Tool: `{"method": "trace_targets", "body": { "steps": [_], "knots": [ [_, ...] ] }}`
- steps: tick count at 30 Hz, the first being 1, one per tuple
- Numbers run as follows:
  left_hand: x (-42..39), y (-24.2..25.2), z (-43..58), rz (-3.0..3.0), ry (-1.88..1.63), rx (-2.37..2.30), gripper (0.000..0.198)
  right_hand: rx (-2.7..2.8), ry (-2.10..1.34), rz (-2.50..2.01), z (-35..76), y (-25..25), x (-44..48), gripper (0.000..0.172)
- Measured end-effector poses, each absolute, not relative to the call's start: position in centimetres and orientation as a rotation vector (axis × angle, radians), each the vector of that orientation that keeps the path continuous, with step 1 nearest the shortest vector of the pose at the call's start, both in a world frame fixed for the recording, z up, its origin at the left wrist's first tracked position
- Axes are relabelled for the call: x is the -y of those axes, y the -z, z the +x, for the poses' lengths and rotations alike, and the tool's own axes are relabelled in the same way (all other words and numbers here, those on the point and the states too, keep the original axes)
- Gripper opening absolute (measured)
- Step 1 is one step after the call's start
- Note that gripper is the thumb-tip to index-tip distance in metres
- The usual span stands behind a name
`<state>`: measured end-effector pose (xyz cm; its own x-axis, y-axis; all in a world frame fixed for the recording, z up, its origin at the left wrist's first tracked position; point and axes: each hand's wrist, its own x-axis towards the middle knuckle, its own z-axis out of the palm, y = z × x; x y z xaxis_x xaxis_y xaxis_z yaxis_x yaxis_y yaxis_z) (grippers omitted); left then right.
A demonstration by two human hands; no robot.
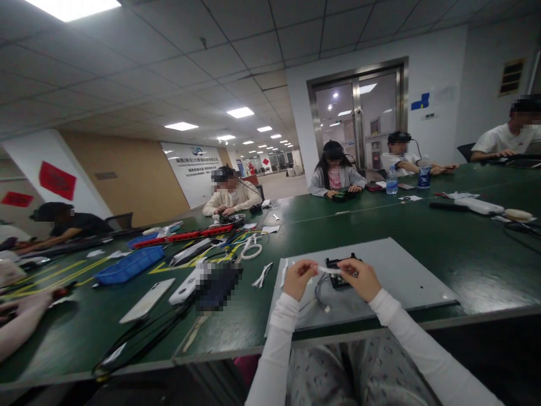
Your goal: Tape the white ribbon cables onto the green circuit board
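A short white strip [330,270] is stretched between my two hands above a grey panel [401,276]. Its left end is pinched by the fingertips of my left hand [298,278]. Its other end sits in a pinch of my right hand [362,279]. Just behind and under the strip lies a black part [340,281] with a frame-like shape, partly hidden by my right hand. Grey wires [322,288] run from it across the panel and end in a small white connector [327,308]. Another white strip [284,272] lies at the panel's left edge.
Left of the panel are white strips [262,276], a ring of white cable [252,251], a phone [149,300] and a blue tray [129,265]. Black cables [146,332] reach the table's front edge. A co-worker's arm [25,321] enters at far left; several people sit around the green table [236,321].
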<state>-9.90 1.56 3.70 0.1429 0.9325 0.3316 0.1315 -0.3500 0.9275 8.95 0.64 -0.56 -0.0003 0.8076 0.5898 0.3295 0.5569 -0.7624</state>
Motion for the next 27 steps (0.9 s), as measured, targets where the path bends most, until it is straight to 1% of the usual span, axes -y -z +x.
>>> {"method": "trace_targets", "body": {
  "steps": [5,10,15,20,25,27],
  "knots": [
    [-1.7,-3.8,-10.7,1.623,-1.312,-1.052,0.025,1.635,-0.525,-1.017,9.0,0.3,-0.3,0.014],
    [-1.9,-3.6,-11.1,1.652,-1.293,-1.061,0.027,1.694,-0.461,-1.029,8.7,0.3,0.0,0.012],
    [-3.1,-3.0,-11.6,1.754,-1.27,-1.177,0.029,1.761,-0.381,-0.983,8.4,-0.1,0.7,0.017],
    [-4.6,-2.3,-11.8,1.921,-1.223,-1.386,0.022,1.877,-0.35,-0.948,7.2,-0.3,1.9,0.02],
    [-5.3,-0.8,-12.2,1.979,-1.222,-1.501,0.021,1.926,-0.265,-1.043,5.7,0.9,2.0,0.033],
    [-5.4,0.0,-12.4,1.952,-1.218,-1.503,0.019,1.916,-0.208,-1.089,5.3,1.2,2.0,0.03]
  ]
}}
